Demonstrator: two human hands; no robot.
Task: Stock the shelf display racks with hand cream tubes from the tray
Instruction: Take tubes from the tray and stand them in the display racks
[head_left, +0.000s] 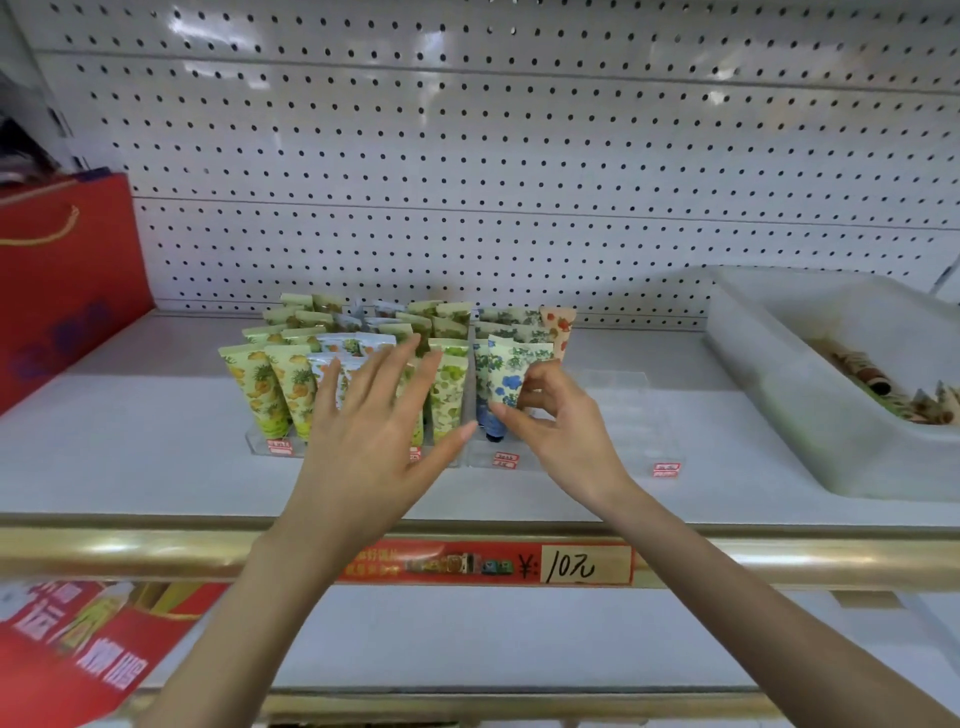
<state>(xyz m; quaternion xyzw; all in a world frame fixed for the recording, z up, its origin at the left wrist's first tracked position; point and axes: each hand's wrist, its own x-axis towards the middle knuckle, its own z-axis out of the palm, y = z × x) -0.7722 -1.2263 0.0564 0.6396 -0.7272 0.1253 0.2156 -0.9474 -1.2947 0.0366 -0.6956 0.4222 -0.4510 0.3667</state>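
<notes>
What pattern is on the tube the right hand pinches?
Blue flowers, green leaves on the pale tube; head view.

Right hand (561, 415) pinches blue-flowered tube (506, 374); left hand (374, 431) spread, perhaps touching tubes (448, 389).

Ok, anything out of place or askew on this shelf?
A lone peach-patterned tube stands at the back right, beside the blue-flower tubes: a mismatched design. The front blue-flower tube leans, but the right hand is pinching it. Nothing looks spilled or damaged.

White pegboard back wall (467, 130), red gift bag (67, 291) with gold cord handle at far left, gold shelf-edge rail (156, 551), red price label (519, 564) handwritten 10, red packaging (88, 654) on lower shelf (467, 639)
</notes>
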